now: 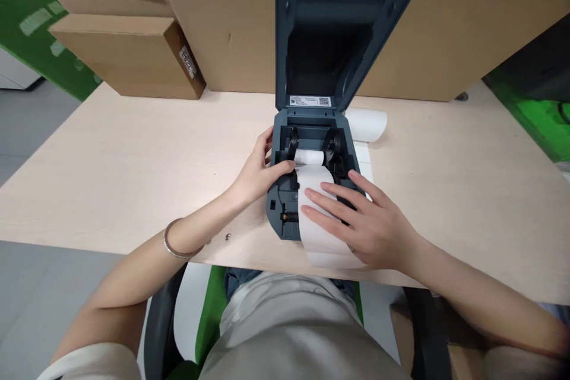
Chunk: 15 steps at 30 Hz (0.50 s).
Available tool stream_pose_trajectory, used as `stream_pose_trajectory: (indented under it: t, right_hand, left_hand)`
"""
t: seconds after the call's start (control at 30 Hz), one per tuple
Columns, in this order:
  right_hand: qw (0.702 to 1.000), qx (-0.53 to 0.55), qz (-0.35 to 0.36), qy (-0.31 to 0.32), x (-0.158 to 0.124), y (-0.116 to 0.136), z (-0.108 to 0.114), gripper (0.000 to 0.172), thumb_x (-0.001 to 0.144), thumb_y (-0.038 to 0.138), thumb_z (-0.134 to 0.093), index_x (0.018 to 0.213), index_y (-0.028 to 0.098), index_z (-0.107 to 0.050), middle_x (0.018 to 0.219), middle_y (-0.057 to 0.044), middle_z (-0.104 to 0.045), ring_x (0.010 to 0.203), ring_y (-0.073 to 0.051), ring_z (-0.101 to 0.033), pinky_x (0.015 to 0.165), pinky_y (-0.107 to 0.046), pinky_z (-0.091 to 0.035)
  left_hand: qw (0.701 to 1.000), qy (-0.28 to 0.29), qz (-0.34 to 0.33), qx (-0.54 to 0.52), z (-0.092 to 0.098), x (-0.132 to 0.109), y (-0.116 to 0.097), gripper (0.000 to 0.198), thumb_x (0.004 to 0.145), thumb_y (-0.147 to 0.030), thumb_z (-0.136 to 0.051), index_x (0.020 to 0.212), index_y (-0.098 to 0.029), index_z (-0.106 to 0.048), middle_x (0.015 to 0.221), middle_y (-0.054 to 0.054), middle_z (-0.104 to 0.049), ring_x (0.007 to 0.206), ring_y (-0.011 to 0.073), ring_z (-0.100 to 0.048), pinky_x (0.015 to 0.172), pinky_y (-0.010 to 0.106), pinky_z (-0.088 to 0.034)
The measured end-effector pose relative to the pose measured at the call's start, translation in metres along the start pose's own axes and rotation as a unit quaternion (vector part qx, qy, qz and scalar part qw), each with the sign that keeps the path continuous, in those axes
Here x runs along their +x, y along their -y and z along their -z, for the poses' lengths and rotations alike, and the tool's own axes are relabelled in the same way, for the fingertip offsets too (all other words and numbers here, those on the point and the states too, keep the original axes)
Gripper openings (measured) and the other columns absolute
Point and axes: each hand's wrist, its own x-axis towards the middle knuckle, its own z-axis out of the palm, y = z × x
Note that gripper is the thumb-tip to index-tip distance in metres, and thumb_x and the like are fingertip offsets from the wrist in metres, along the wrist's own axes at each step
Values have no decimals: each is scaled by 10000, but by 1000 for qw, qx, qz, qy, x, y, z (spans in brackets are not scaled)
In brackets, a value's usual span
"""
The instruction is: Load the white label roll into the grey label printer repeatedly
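Note:
A dark blue-grey label printer sits on the table with its lid raised. Inside it, a small white paper roll rests between two black holders. From there a wide white paper strip runs over the printer's front and curls down onto the table. My left hand grips the printer's left wall, fingers outside and thumb reaching in beside the roll. Lying on the strip with fingers spread is my right hand, its palm over the printer's front right part.
The pale wooden table carries another white paper roll behind the printer's right side. Cardboard boxes line the table's back, with a flatter box at the left. A tiny dark scrap lies near the front edge.

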Motion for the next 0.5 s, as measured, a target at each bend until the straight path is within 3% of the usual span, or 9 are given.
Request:
stream_pose_trajectory:
  t: [0.1, 0.27, 0.33, 0.43, 0.5]
  right_hand:
    - [1000, 4, 7, 7, 0, -1, 1, 618, 985, 544, -543, 1451, 154, -658, 1497, -91, -714, 1348, -324, -621, 1308, -572, -339]
    - [998, -24, 37, -33, 3, 3, 3, 365, 975, 240, -612, 1318, 233, -736, 1321, -38, -793, 1233, -246, -675, 1217, -474, -452]
    - [995, -23, 80, -62, 4, 6, 2, 282, 1010, 243, -612, 1238, 251, -777, 1253, -27, -806, 1173, -213, -691, 1162, -401, -496]
    - [983, -5, 137, -123, 1, 11, -1, 277, 1057, 299, -572, 1139, 229, -827, 1218, -45, -813, 1134, -204, -724, 1140, -350, -530]
    - [978, 22, 140, -153, -3, 14, 1, 277, 1057, 288, -569, 1093, 221, -835, 1186, -38, -828, 1141, -202, -745, 1163, -347, -548]
  left_hand:
    - [1000, 2, 0, -3, -1, 0, 0, 811, 847, -319, -728, 1585, -254, -397, 1673, 99, -520, 1555, 319, -496, 1266, 500, -475]
    - [1000, 6, 4, 1, -1, -3, 2, 822, 900, -409, -763, 1614, -255, -385, 1705, 119, -482, 1582, 337, -469, 1291, 523, -447]
    - [999, -11, -23, 45, 3, -9, 2, 758, 957, -466, -723, 1617, -274, -403, 1734, 115, -447, 1614, 341, -430, 1329, 543, -392]
    - [972, -20, -172, 157, 13, -19, -3, 661, 1023, -588, -617, 1596, -286, -482, 1730, 112, -462, 1667, 362, -347, 1384, 591, -276]
    - [930, 57, -301, 204, 19, -26, -7, 689, 972, -730, -615, 1523, -317, -588, 1640, 94, -582, 1636, 387, -408, 1388, 622, -264]
